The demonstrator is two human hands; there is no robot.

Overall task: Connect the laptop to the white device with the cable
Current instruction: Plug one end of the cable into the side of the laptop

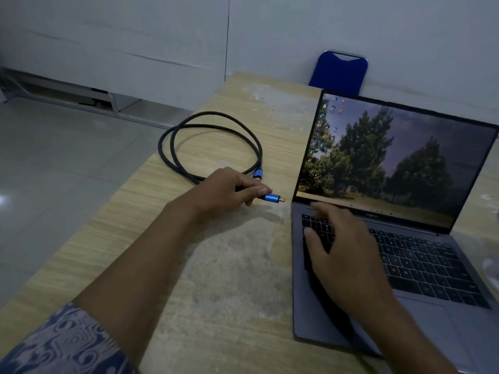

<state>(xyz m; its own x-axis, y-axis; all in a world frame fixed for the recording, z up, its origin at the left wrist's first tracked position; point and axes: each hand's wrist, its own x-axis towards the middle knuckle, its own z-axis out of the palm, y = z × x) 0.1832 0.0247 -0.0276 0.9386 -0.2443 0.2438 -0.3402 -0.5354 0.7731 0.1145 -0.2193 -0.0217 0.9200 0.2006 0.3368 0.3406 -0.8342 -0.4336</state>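
Head view. The left hand (229, 188) is positioned at the centre of the frame, above the wooden table (237, 279). Its fingers (256, 190) are closed around one end of the black cable (210, 147), just behind the blue connector (272, 198). The metal plug tip of this connector points toward 3 o'clock, at the left edge of the laptop (391, 238), and stands just beside that edge without touching it.

From the left hand, the rest of the cable runs toward 11 o'clock and lies in a double loop on the table. The second blue connector (258, 173) lies on the table just beyond the left hand's knuckles, at about 1 o'clock from the hand.

The laptop stands open at the 3 o'clock side of the frame. Its screen is lit and shows a desktop picture of trees. The right hand (348, 255) rests palm down on the left half of the keyboard, fingers spread and holding nothing, with the fingertips near the hinge.

A patterned sleeve (67, 344) covers the left upper forearm at 7 o'clock. A blue chair (339, 74) stands behind the table at 1 o'clock, against the wall. The table surface shows worn, pale patches in front of the laptop.
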